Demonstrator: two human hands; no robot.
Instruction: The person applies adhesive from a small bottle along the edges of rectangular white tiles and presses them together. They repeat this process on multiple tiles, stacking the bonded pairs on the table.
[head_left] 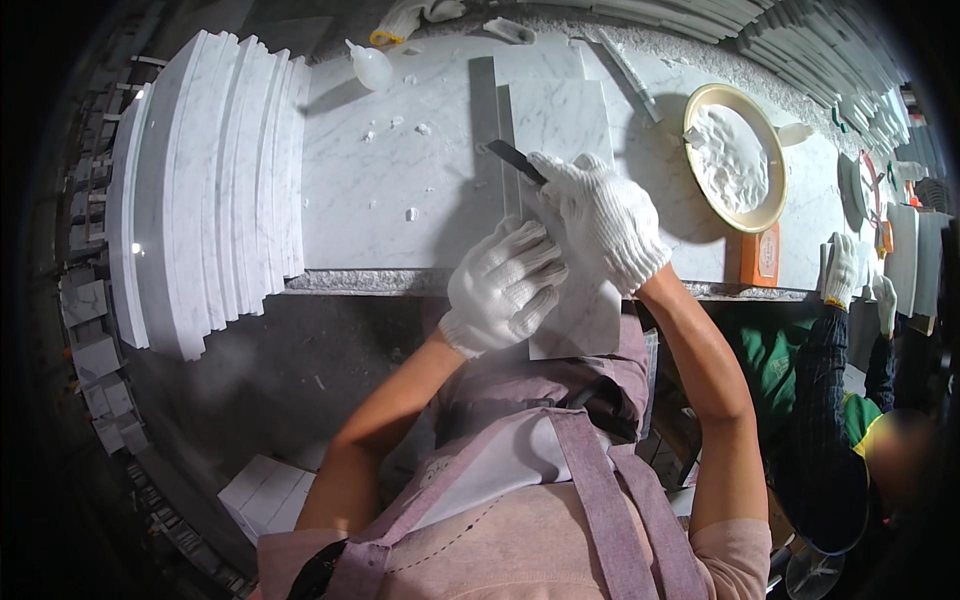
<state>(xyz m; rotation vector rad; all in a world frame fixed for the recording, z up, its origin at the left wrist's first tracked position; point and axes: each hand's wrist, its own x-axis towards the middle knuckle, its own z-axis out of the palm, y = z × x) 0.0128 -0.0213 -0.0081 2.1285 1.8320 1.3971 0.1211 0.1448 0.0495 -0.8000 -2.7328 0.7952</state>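
My left hand (508,282), in a white knit glove, has its fingers curled over the left edge of a long grey-veined marble tile (560,112). That tile lies on the worktable and sticks out over its front edge toward my apron. In a matching glove, my right hand (608,222) grips a dark, flat, narrow strip (515,160), its end pointing up and left past the tile's edge. I cannot tell whether the strip is a blade or a file. Both hands hide the middle of the tile. Another marble slab (537,66) shows beneath it.
Stacked marble slabs (215,190) stand at the left. A round bowl of white paste (735,160) and an orange box (760,257) sit at the right. A squeeze bottle (370,66) and white crumbs lie on the worktable (345,225). A gloved co-worker's hand (838,270) is far right.
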